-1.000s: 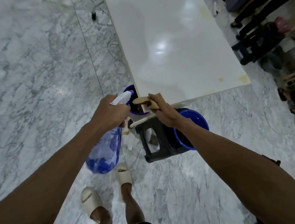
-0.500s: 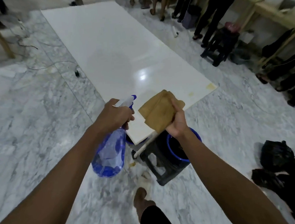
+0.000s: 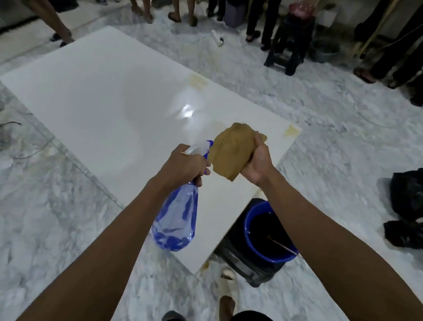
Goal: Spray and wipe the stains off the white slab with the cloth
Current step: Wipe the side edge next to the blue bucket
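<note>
Both hands rising over white slab (image 3: 94,101) since stool; left hand (image 3: 183,166) gripping spray bottle (image 3: 177,218); right hand (image 3: 257,164) clutching brown cloth (image 3: 232,149); nearing yellow stains (image 3: 291,130).

One head-worn wide-angle view, facing forward and steeply down.

It looks from standing height over both outstretched forearms onto the white slab (image 3: 104,100) lying on the marble floor (image 3: 32,212), with the wearer's own foot at the bottom edge and bystanders' legs along the top.
</note>
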The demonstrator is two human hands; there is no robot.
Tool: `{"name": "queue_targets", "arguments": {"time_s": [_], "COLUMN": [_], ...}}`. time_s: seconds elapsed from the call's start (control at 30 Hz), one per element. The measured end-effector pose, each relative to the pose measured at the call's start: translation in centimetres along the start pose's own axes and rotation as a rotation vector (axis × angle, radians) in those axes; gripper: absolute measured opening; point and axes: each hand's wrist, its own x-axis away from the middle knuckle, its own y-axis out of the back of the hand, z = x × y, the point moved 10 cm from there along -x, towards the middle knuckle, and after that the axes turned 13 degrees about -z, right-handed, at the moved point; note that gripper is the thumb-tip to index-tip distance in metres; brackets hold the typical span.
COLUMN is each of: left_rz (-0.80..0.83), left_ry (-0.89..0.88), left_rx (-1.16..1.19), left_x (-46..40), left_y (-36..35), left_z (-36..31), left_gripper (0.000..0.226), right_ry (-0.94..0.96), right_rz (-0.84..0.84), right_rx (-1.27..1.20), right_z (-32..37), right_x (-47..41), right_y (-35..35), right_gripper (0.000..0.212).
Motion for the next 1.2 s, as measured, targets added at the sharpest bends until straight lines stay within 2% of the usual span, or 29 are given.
{"name": "queue_targets", "arguments": {"time_s": [0.07, 0.17, 0.27, 0.4, 0.53, 0.63, 0.83, 0.97, 1.1, 1.2], "left_rz": [0.059, 0.122, 0.172, 0.286, 0.417, 0.500, 0.479, 0.504, 0.500, 0.467], "left_ry": [-0.002, -0.029, -0.108, -0.174, -0.292, -0.344, -0.320, -0.282, -0.234, -0.222], "left_rx": [-0.006, -0.031, -0.044, -0.068, -0.161, -0.195, -0.263, -0.246, -0.286, -0.268], "left_x": [-1.8, -4.4, -6.7, -9.2, -10.1, -10.4, -11.6, -11.8, -12.1, -12.5], "left_y": [-1.3, -2.8, -4.3, -5.8, -7.0, -8.4, -11.5, -14.3, -17.2, -18.8], "left_z": [-1.7, -3.6, -5.9, -8.5, -11.2, -12.8, -14.0, -13.9, -13.3, -13.6], "left_gripper": [0.015, 0.041, 0.031, 0.037, 0.008, 0.018, 0.006, 0.013, 0.030, 0.014], "right_ry": [0.003, 0.035, 0.086, 0.175, 0.295, 0.348, 0.336, 0.334, 0.271, 0.230], "right_rz": [-0.010, -0.020, -0.056, -0.152, -0.220, -0.259, -0.341, -0.367, -0.374, -0.358], "right_rx": [-0.054, -0.125, -0.170, -0.230, -0.273, -0.297, -0.325, -0.335, -0.357, -0.294], "right_z": [1.0, 2.4, 3.9, 5.8, 7.8, 8.9, 10.1, 10.9, 11.3, 11.4], "right_x": [-1.5, -3.0, -4.3, -4.9, -4.2, -3.8, -4.3, -5.2, -7.1, -8.3], "right_y": [0.0, 0.0, 0.4, 1.3, 1.4, 1.8, 4.5, 6.6, 8.8, 10.3], "right_gripper": [0.062, 0.062, 0.060, 0.065, 0.080, 0.076, 0.070, 0.069, 0.070, 0.068]}}
